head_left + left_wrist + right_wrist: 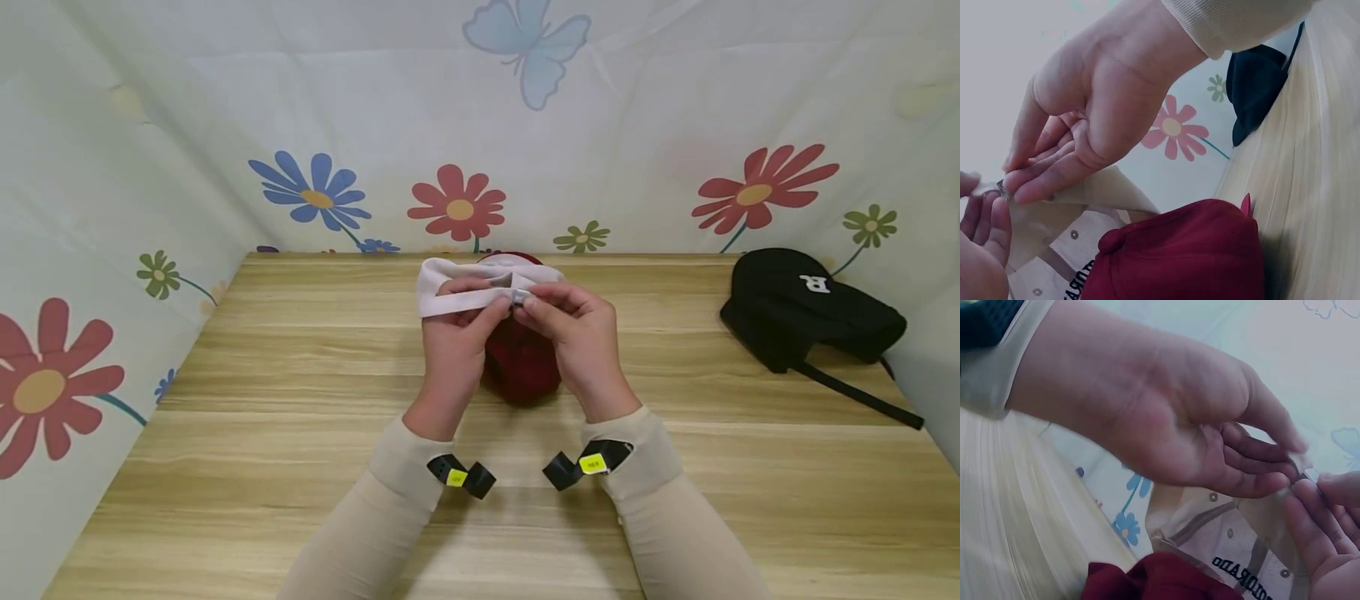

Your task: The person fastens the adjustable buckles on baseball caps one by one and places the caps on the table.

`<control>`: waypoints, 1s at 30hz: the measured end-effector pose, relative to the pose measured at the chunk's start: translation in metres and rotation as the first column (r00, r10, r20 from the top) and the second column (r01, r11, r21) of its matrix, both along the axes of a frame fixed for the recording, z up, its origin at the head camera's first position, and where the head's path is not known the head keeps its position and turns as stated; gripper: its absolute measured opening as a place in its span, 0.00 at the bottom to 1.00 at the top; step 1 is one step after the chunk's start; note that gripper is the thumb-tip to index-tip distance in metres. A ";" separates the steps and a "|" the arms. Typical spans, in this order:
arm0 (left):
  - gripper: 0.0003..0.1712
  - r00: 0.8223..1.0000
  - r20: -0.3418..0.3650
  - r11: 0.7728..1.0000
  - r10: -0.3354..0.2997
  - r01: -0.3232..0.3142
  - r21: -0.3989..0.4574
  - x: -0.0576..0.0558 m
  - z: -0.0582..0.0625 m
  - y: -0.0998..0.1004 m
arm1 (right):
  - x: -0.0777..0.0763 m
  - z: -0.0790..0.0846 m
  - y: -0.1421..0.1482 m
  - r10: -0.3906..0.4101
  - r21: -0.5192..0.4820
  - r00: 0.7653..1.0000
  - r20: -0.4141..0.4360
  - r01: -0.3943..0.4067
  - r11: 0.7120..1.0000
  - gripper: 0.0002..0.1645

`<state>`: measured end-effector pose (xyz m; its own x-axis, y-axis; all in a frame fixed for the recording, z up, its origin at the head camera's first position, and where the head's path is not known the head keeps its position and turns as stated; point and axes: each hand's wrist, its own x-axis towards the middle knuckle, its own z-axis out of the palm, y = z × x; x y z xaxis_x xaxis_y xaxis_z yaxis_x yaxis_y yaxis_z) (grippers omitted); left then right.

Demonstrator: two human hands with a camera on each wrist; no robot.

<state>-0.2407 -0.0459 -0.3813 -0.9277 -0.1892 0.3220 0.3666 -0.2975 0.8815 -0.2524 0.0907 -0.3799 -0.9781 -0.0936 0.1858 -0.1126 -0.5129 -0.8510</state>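
Observation:
A pale beige cap (pixel 432 279) is held up in front of me, its back strap (pixel 461 303) stretched toward my hands. At the strap's small metal buckle (pixel 518 296), my left hand (pixel 456 354) pinches from the left with thumb and fingers. My right hand (pixel 588 346) pinches the strap end at the same buckle from the other side. Dark lettering (pixel 1235 570) and eyelets show on the pale cap in the right wrist view. Below the hands sits a dark red cap (pixel 522 371), partly covered by them in the head view.
A black cap (pixel 780 292) with a white letter lies at the right of the wooden table (pixel 300 417), its strap (pixel 862 396) trailing toward the front right. A flower-printed curtain (pixel 637 167) stands along the back and sides.

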 end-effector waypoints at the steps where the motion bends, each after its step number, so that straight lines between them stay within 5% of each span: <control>1: 0.22 1.000 -0.012 1.000 -0.013 0.013 0.021 0.000 -0.001 0.000 | 0.000 0.000 0.000 0.005 -0.030 1.000 0.003 -0.005 1.000 0.11; 7: 0.13 0.978 -0.098 0.955 -0.183 0.200 0.220 0.002 -0.003 0.000 | -0.001 0.000 0.000 0.026 -0.186 0.999 0.019 -0.022 0.982 0.09; 10: 0.11 0.971 -0.137 0.942 -0.196 0.226 0.249 0.003 -0.002 0.000 | 0.000 -0.001 -0.001 0.036 -0.208 0.999 0.019 -0.031 0.978 0.09; 14: 0.11 0.979 -0.146 0.953 -0.142 0.175 0.248 0.003 0.002 0.002 | 0.001 -0.001 -0.003 0.034 -0.193 0.999 0.020 -0.030 0.981 0.09; 20: 0.15 0.999 -0.042 0.966 -0.028 0.038 0.256 0.005 0.005 0.004 | 0.002 -0.002 -0.007 0.006 -0.137 1.000 0.023 -0.003 0.991 0.08; 30: 0.14 0.995 -0.030 0.954 0.093 -0.081 0.288 0.008 0.013 0.008 | 0.007 -0.001 -0.018 -0.019 -0.128 0.999 0.048 0.025 0.992 0.08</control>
